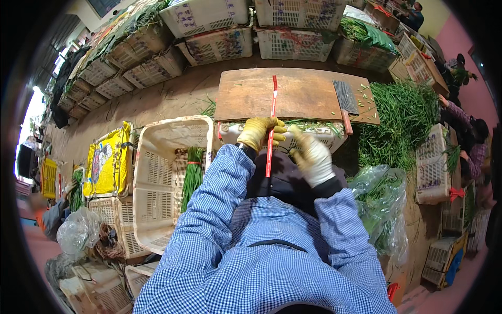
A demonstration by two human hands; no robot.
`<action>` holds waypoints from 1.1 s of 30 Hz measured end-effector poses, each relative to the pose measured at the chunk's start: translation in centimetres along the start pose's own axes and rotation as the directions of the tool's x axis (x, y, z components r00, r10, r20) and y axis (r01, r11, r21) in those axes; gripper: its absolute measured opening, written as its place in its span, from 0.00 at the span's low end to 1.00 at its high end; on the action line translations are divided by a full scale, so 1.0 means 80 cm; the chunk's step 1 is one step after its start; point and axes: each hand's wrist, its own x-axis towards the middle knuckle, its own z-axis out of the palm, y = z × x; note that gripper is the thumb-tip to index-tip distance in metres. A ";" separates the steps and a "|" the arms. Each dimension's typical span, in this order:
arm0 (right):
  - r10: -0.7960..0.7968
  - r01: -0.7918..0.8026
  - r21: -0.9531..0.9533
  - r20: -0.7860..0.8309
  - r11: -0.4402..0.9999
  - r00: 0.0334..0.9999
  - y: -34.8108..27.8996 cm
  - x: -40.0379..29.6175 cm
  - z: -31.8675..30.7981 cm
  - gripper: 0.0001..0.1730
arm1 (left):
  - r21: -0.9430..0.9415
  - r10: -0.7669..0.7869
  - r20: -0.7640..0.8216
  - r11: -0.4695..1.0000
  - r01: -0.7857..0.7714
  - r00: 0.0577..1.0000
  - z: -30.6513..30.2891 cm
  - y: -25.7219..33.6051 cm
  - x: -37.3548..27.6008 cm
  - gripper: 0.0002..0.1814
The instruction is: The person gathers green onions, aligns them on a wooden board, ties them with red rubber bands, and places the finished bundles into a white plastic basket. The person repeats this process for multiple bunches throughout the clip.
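Note:
My left hand (257,132), in a yellowed work glove, grips a long red strip (269,155) that bears white marks. One end of the strip lies over the wooden board (247,96); the other hangs above my lap. To the right of it is my right hand (313,157), gloved and blurred by motion, its fingers apart and nothing seen in them. A cleaver (345,98) with a wooden handle rests on the board's right side, among small green cuttings. The board lies on an upturned-looking white plastic crate (313,135).
Left of me, a white plastic crate (153,165) holds a bundle of green stalks (193,176) tied with a red band. A heap of loose green stalks (400,121) lies at right, above a clear plastic bag (386,204). Stacked crates (296,45) stand beyond; other people work at both sides.

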 end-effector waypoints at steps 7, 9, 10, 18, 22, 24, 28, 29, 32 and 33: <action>-0.105 0.101 0.030 0.149 0.994 0.983 -0.047 0.003 0.061 0.29 | -0.071 -0.030 -0.023 0.997 0.029 0.999 -0.033 0.003 0.057 0.16; -0.101 0.110 -0.030 0.214 0.994 0.972 -0.031 -0.003 0.088 0.27 | -0.034 -0.029 -0.123 0.999 0.025 0.992 -0.035 0.002 0.065 0.16; -0.147 0.165 -0.083 0.193 0.983 0.970 -0.029 0.004 0.097 0.18 | -0.020 -0.039 -0.120 0.999 0.037 0.992 -0.051 -0.001 0.078 0.17; 0.483 -0.612 0.412 0.381 0.675 0.789 0.064 0.075 0.227 0.09 | 0.253 0.329 -0.368 0.935 -0.246 0.870 -0.130 0.021 0.202 0.15; 0.551 -0.699 0.132 0.520 0.703 0.653 0.088 0.118 0.257 0.14 | 0.817 0.531 -0.152 0.542 -0.197 0.834 -0.167 0.006 0.235 0.16; 0.491 -0.641 0.148 0.522 0.753 0.697 0.103 0.120 0.271 0.16 | 0.878 0.449 -0.062 0.449 -0.165 0.891 -0.141 0.013 0.228 0.17; 0.475 -0.616 0.179 0.488 0.767 0.732 0.101 0.084 0.270 0.23 | 0.800 0.349 -0.063 0.578 -0.162 0.935 -0.151 0.006 0.236 0.12; 0.494 -0.607 0.165 0.437 0.778 0.752 0.089 0.077 0.252 0.25 | 0.847 0.390 -0.013 0.493 -0.197 0.921 -0.179 -0.002 0.248 0.13; 0.530 -0.606 0.208 0.325 0.768 0.783 0.082 0.044 0.139 0.25 | 0.741 0.389 0.042 0.605 -0.290 0.920 -0.270 -0.010 0.284 0.19; 0.610 -0.667 0.267 0.271 0.696 0.745 0.086 0.019 0.103 0.23 | 0.752 0.384 0.078 0.583 -0.307 0.920 -0.304 -0.015 0.296 0.20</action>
